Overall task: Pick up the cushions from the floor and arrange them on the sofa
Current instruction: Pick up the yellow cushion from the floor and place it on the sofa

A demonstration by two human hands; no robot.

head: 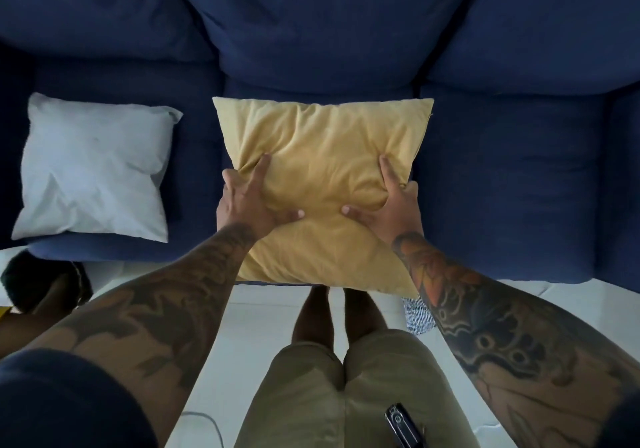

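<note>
Judging by deep creases under fingers: yellow cushion soft, light, easily squashed; best taken at both side edges. Held over middle seat of blue sofa, near edge overhanging seat front. Left hand and right hand spread wide, each grip clasped on cushion sides, thumbs pressed into fabric. White cushion laid on left seat.
</note>
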